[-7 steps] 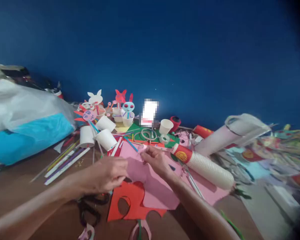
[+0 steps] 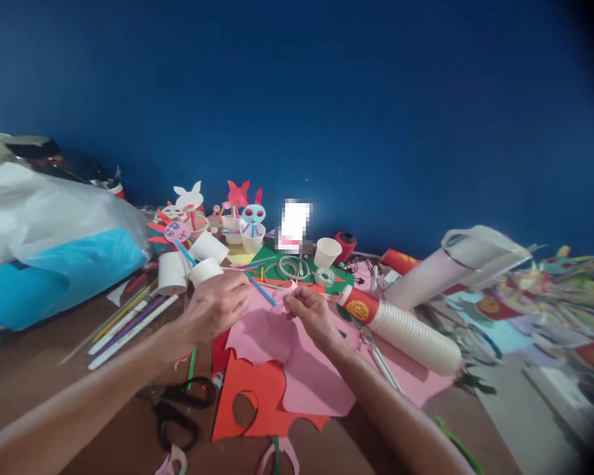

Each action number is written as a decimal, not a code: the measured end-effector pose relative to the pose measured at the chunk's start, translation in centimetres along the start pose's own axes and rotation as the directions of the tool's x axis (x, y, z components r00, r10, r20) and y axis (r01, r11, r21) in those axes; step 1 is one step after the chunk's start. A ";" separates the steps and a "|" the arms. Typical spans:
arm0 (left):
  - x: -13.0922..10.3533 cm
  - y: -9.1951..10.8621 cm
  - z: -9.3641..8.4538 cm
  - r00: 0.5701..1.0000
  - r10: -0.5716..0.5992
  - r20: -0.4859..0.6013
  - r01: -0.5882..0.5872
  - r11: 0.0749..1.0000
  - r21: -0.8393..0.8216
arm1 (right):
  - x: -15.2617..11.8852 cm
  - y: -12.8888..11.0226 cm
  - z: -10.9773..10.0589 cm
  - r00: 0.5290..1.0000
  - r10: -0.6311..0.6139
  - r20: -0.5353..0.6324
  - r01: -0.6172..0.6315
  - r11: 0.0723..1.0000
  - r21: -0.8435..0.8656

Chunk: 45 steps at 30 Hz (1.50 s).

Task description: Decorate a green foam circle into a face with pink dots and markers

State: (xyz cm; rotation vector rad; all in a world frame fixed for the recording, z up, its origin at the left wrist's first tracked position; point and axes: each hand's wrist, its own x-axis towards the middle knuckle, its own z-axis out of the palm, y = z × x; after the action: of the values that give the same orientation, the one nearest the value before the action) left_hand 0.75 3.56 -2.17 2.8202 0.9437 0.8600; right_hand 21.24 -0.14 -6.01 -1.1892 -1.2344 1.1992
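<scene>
A: What has moved?
B: The left hand (image 2: 219, 302) is higher in the frame now, overlapping a white paper cup (image 2: 206, 269), and more of the black scissors (image 2: 178, 402) shows below it.
A: Is it holding anything?
B: I can't tell; its fingers are curled and hide whatever may be inside.
A: And the right hand (image 2: 313, 316)?
B: Near the centre of the frame, thumb and fingers pinched on a small pink paper piece (image 2: 288, 290), above the pink sheet (image 2: 317, 376).
A: What's close by?
B: A blue stick (image 2: 261, 289) lies between the hands. The red-orange sheet (image 2: 262, 386) with a round hole is at lower centre on the tabletop (image 2: 109, 409).
A: To the right?
B: A long stack of paper cups (image 2: 416, 336), lying on its side.
</scene>
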 end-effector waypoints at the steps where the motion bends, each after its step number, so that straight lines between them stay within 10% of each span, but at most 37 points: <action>1: -0.1 0.2 1.0 0.997 0.001 0.075 -0.007 0.997 0.072 | 0.1 0.1 0.0 1.000 -0.001 -0.010 0.001 1.000 0.003; 7: -1.8 0.9 4.1 0.912 0.008 0.410 -0.033 0.998 0.053 | 0.1 0.5 0.3 1.000 0.006 0.019 -0.007 1.000 0.009; 10: -1.6 1.0 3.3 0.922 -0.109 0.371 0.205 0.952 -0.228 | 0.1 0.5 0.5 0.999 0.029 0.044 -0.029 1.000 0.011; 14: -0.6 1.8 2.2 0.794 -0.412 0.447 0.607 0.493 -0.623 | -0.1 0.5 0.7 0.996 0.040 0.076 -0.042 0.999 0.023; 17: -0.2 2.6 2.1 0.699 -0.453 0.553 0.678 0.176 -0.713 | -0.3 0.5 0.9 0.994 0.031 0.101 -0.033 0.999 0.018; 28: -0.6 2.9 3.4 0.555 -0.574 0.602 0.621 -0.196 -0.759 | -0.6 0.3 0.9 0.978 0.020 0.205 -0.039 0.995 0.089; 45: -0.6 3.1 3.1 0.633 -0.455 0.626 0.558 -0.292 -0.777 | -0.8 -0.6 0.9 0.964 0.099 0.245 -0.088 0.995 -0.054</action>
State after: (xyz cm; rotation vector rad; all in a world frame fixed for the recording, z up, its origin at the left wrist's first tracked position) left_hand 3.64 1.06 -4.43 0.8823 0.8246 0.7133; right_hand 20.33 -0.99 -5.44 -1.1652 -1.4071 1.4319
